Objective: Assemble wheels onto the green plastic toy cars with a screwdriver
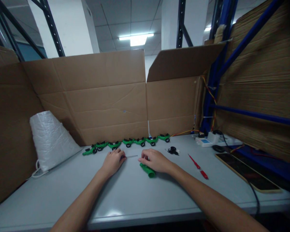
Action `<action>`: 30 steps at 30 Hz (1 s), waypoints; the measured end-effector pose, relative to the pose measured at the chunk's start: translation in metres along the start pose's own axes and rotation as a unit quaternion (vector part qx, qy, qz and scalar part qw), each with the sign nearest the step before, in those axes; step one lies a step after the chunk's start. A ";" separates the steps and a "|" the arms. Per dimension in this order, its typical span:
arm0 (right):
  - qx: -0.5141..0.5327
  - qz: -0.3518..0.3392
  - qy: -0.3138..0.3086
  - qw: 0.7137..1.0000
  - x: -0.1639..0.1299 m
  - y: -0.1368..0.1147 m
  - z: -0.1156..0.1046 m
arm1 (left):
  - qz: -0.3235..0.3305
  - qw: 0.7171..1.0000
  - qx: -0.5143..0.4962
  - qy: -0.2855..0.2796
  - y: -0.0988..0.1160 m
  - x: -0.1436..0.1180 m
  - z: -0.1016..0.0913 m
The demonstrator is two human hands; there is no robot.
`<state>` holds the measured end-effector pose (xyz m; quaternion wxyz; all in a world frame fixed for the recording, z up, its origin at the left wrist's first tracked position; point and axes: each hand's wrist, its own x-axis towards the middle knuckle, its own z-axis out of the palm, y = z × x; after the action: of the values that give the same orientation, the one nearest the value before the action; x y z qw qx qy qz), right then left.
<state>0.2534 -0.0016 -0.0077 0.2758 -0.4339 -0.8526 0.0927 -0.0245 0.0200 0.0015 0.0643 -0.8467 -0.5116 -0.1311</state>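
My left hand [113,162] rests on the grey table [125,196] with its fingers closed on one end of a thin metal rod [131,156]. My right hand [154,160] lies just to the right, fingers curled over a green plastic toy body [148,171] whose end sticks out below the palm; its fingertips are near the rod's other end. A row of several green toy cars with black wheels [128,142] stands behind both hands along the cardboard wall.
A white woven bag [50,138] leans at the left. Small black wheels [172,150] and a red screwdriver [198,167] lie to the right. Farther right are a power strip [216,140], cables and a dark framed board [247,171]. Cardboard walls [99,96] surround the table.
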 end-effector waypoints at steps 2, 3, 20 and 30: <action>-0.039 0.035 -0.007 0.999 -0.001 0.000 0.000 | -0.026 1.000 0.004 0.004 -0.002 0.001 0.002; -0.060 0.054 -0.011 0.997 -0.001 0.000 0.000 | -0.037 0.999 0.003 0.006 -0.003 0.001 0.003; -0.132 0.122 -0.030 0.983 0.003 -0.007 0.004 | 0.004 0.984 -0.162 0.069 -0.001 0.006 0.014; -0.009 0.050 0.015 0.999 0.005 -0.001 0.009 | 0.102 0.962 -0.254 0.006 0.038 -0.009 -0.008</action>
<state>0.2455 0.0023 -0.0123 0.2799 -0.4797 -0.8265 0.0922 0.0036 -0.0072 0.0080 -0.1372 -0.8821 -0.3719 -0.2545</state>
